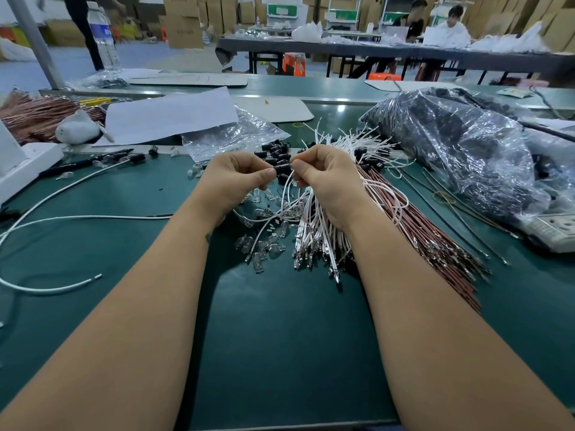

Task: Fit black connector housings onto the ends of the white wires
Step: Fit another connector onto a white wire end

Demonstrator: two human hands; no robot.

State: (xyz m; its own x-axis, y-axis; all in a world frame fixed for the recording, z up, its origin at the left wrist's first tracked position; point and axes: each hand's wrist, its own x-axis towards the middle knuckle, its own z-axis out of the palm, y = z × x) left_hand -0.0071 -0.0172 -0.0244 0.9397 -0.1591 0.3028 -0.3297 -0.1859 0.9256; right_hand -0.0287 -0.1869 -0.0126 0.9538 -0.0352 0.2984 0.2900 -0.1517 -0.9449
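Above a green table [280, 353] strewn with white wires [314, 241], the left hand [236, 178] pinches a black connector housing [282, 168] while the right hand [326, 178] pinches a wire's end at its mouth, best fed straight, housing held steady.

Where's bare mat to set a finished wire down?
Bare mat lies between the forearms, nearer than the glass bulbs and white wires. More at the left, between the long white cable and the left forearm. Crowded: beyond both hands with black housings, and right, with red wires and plastic bag.
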